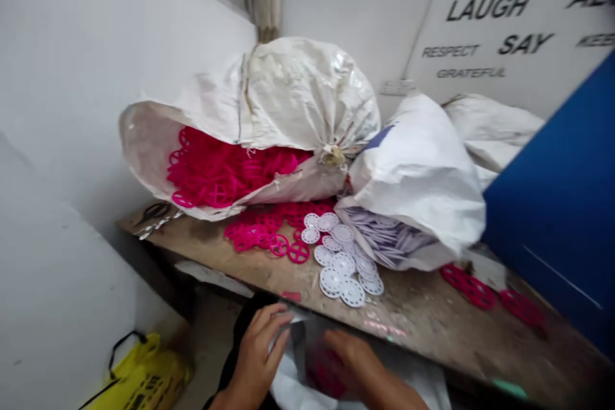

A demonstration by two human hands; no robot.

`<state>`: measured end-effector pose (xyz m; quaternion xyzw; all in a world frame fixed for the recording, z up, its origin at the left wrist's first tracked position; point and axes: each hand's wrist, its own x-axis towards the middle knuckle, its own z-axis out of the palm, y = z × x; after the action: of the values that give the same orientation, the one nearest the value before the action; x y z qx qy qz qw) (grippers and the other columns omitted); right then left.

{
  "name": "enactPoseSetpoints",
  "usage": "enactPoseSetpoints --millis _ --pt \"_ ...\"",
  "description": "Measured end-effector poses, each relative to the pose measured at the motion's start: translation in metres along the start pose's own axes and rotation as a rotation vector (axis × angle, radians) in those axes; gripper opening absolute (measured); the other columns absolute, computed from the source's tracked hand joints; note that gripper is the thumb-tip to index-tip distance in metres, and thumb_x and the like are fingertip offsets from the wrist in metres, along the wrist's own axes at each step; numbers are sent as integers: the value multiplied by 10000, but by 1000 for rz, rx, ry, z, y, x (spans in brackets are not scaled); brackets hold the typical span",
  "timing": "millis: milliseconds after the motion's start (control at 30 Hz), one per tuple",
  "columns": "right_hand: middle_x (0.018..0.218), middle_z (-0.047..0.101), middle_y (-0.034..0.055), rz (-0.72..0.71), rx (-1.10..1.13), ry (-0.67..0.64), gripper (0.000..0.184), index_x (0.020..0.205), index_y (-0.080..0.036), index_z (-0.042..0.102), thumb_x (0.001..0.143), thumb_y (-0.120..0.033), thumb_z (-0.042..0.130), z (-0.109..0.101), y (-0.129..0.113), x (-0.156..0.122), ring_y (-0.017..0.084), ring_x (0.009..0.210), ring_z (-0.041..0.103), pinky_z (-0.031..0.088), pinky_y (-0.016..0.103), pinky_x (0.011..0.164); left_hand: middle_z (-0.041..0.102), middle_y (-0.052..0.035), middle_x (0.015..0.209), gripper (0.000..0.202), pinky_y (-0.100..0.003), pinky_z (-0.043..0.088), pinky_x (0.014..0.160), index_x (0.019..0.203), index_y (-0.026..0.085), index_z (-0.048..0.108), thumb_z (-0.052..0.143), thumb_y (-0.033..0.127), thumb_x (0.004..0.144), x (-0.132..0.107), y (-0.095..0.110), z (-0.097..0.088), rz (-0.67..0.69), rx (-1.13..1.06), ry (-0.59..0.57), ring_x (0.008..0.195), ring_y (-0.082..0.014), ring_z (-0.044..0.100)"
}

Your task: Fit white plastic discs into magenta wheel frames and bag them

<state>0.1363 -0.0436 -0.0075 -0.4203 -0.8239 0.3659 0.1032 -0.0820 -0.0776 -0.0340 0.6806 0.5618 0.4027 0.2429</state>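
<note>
At the table's front edge, my left hand [259, 349] is beside the mouth of a white sack [293, 378] in front of me. Its fingers are bent, with the thumb apart, and I see nothing between them. My right hand [358, 359] is over the sack's opening, its fingers smeared by motion. Pink plastic pieces [327, 373] show blurred beneath it; whether it grips any I cannot tell. On the table beyond lie loose pink spoked wheels [298, 252] and a pile of white round discs [343, 264] with holes near their rims.
A large white sack [307, 90] lies open at the back, full of pink wheels. Another white sack [423, 173] spills white discs onto the wooden table [202, 243]. A blue panel [557, 224] bounds the right side. A yellow bag [148, 378] stands on the floor at left.
</note>
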Motion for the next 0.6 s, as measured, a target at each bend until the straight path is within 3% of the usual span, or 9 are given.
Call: enactPoseSetpoints --millis 133,233,333,433,600 --pt "943 653 35 120 773 341 325 1080 -211 563 779 -329 598 -23 8 14 201 866 619 493 343 772 653 -113 1109 292 -377 493 884 1062 207 663 531 341 840 26 29 12 -147 -355 -62 1043 -245 598" --pt "913 637 9 134 1110 447 363 1032 -223 556 715 -352 678 -30 5 23 151 768 615 492 285 701 674 -107 1071 383 -348 531 767 1112 176 624 588 385 793 46 41 25 -349 -669 -152 967 -245 627" --pt "900 630 7 145 1200 513 368 1004 -215 562 693 -350 707 -28 8 30 137 746 608 493 267 683 670 -111 1069 445 -315 536 700 1128 152 598 649 358 737 58 45 35 -513 -867 -192 941 -236 633" --pt "882 627 9 158 1204 576 377 1007 -204 552 695 -349 708 -25 17 36 138 741 608 498 267 682 661 -107 1089 486 -293 521 718 1175 161 569 669 302 721 64 46 38 -565 -977 -217 930 -210 637" --pt "864 635 16 157 1051 525 367 1025 -205 554 729 -388 671 -25 29 38 163 763 618 506 298 704 685 -105 983 483 -245 479 634 1130 145 599 697 357 707 73 44 43 -578 -878 -173 859 -198 638"
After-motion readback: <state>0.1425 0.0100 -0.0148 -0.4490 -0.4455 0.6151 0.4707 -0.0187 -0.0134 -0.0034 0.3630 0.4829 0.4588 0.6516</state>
